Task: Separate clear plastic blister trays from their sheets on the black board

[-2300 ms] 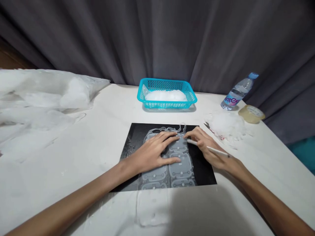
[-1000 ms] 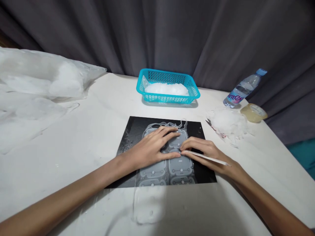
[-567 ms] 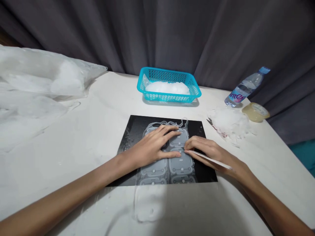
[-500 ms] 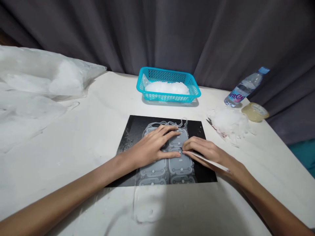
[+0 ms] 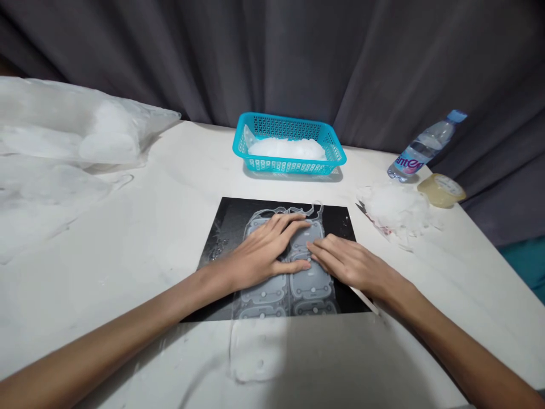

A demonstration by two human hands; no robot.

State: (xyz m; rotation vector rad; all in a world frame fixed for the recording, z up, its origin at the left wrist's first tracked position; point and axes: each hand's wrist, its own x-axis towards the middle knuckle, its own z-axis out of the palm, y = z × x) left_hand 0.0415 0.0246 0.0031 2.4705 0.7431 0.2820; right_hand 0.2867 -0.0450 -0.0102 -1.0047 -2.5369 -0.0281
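A clear plastic sheet of moulded rounded-rectangle shapes lies over a black mat, its lower end reaching onto the white table. My left hand is spread flat on the sheet, fingers apart, pressing it down. Just right of it, my right hand has its fingers drawn together, the tips touching the sheet between an upper and a lower shape. From beneath that hand sticks out a slim white-handled tool; its tip is hidden. Loose clear strips curl at the sheet's top edge.
A blue basket holding white plastic pieces stands at the back. To the right are scissors, a heap of clear scraps, a water bottle and a tape roll. Large clear plastic bags cover the left.
My right hand has turned over, fingertips moving slightly up and left; the white handle now points down from under the palm. My left hand stays on the sheet.
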